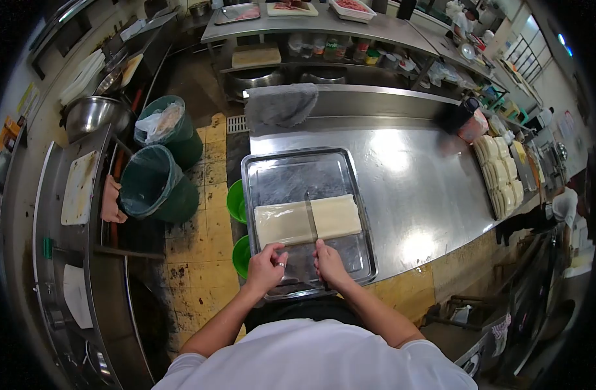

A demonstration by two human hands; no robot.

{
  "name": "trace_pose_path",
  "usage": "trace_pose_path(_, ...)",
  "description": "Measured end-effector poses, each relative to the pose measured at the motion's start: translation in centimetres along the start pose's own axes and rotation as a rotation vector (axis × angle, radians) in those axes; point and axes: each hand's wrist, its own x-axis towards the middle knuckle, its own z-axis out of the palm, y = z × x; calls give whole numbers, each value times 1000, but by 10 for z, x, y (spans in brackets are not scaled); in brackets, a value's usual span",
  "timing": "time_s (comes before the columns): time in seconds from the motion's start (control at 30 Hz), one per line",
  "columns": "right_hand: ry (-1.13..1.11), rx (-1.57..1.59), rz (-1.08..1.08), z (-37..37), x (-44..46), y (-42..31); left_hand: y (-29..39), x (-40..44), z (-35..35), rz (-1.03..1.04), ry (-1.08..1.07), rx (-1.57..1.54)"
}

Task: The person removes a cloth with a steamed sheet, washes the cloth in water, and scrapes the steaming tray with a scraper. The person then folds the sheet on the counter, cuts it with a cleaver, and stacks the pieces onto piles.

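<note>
A metal tray (pixel 298 170) lies in front of me with a pale, flat block of stacked sheets (pixel 337 216) on it. Shiny clear plastic film (pixel 281 224) covers the left part of the block. My right hand (pixel 330 265) grips a knife (pixel 310 218), whose blade lies across the block near its middle, pointing away from me. At the block's near left edge is my left hand (pixel 266 270), wearing a ring, with its fingers curled together. Whatever is between those fingers is too small to make out.
Stacked pale packets (pixel 498 175) stand at the steel table's (pixel 415 188) right end. A grey towel (pixel 281 104) hangs over its back ledge. Left of the table are green bowls (pixel 237 201) and green bins (pixel 158 182). Two people (pixel 563 207) (pixel 465 25) are at the right.
</note>
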Motion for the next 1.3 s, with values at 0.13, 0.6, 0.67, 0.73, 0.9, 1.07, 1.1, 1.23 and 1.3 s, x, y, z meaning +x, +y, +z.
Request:
trace_pose_path(0.13, 9, -37, -26, -2, 2, 1, 1, 5, 1, -6, -7, -2)
trace_pose_path(0.6, 87, -258, -94, 3, 15, 18, 17, 141, 38, 133, -59, -29)
trace_pose_path(0.67, 90, -252, -75, 5, 16, 19, 14, 164, 50, 126, -140, -37)
trace_pose_path(0.73, 80, -212, -46, 8, 18, 26, 10, 170, 53, 53, -195, -50)
trace_pose_path(0.9, 47, -130, -10, 5, 16, 12, 14, 181, 57, -17, -195, -47)
trace_pose_path(1.07, 70, -171, -62, 6, 21, 10, 10, 184, 64, 31, -129, -62)
trace_pose_path(1.1, 73, -181, -74, 7, 21, 12, 7, 184, 64, 48, -127, -37)
trace_pose_path(1.23, 16, -188, -32, 11, 17, 14, -1, 180, 64, 66, -154, 34)
trace_pose_path(1.3, -74, -46, 161, 9, 2, -19, -7, 179, 65, 68, -139, 23)
